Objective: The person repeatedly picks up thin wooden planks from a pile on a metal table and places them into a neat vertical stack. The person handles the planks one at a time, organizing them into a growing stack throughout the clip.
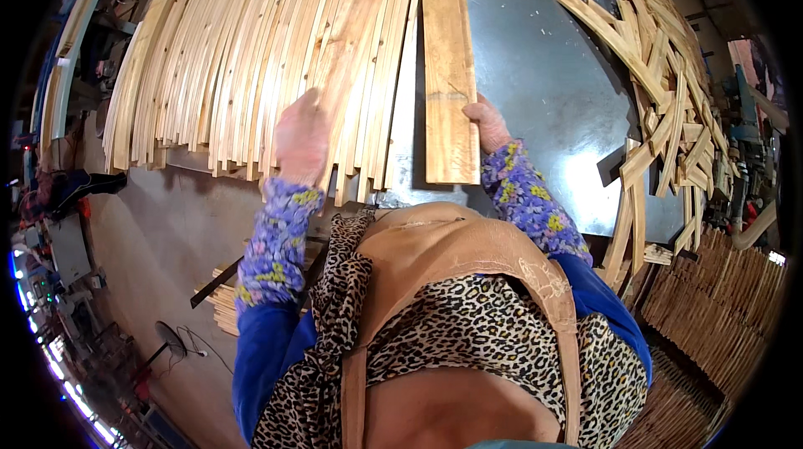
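My left hand, slightly blurred, is closed at the left edge of a flat wooden plank. That plank lies tilted over a long row of narrow wooden strips stood close together. To the right of the row, my right hand grips the right edge of a wider wooden board near its lower half. The thumb rests on the board's face, and the other fingers are hidden at its side. A dark knot shows near the board's far end.
The strips and board are on a smooth grey metal tabletop. A loose heap of wooden slats covers its right side. Stacked wood stands at the lower right. A fan-like stand with a cable is on the floor at left.
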The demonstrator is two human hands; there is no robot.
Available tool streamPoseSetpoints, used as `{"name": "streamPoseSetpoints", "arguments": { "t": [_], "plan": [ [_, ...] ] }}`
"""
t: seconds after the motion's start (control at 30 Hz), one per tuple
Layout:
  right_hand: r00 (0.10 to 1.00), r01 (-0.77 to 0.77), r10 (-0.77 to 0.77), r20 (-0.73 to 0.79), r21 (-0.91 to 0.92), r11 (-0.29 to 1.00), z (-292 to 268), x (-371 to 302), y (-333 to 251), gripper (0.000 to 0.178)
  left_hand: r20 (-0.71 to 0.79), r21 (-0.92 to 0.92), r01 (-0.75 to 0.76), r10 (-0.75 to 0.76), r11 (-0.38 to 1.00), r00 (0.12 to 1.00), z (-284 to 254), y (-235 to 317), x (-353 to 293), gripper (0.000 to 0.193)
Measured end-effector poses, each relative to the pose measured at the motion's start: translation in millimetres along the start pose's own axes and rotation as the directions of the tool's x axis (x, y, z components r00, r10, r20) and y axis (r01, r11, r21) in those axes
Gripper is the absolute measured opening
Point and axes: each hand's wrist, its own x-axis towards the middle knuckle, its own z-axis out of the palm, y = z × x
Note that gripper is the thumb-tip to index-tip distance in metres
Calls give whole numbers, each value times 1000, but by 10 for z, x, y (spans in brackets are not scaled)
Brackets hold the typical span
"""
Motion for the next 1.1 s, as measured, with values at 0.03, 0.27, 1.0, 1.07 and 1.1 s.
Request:
{"name": "streamPoseSetpoints", "arguments": {
  "t": [0.03, 0.27, 1.0, 1.07, 1.1],
  "plan": [
    [999, 8, -5, 49, -50, 999, 24, -55, -145, 79, 94, 162, -175, 162, 971, 982, 26, 130, 117, 48],
    [959, 54, 9, 285, -213, 976, 302, -463, -508, 93, 451, 329, -930, 892, -165, 1, 334, 1299, 1035, 58],
    [993, 58, 69, 91, -920, 387, 961, 213, 606, 81, 111, 509, 52, -126, 859, 986, -621, -252, 936, 111],
    [983, -142, -43, -178, -888, 437, 791, -326, 138, 78, 146, 556, 15, -116, 831, 982, -614, -161, 1153, 109],
    [956, -157, -159, -245, -892, 424, 755, -452, 31, 73, 71, 601, 40, -103, 798, 992, -852, -284, 1150, 109]
  ]
}}
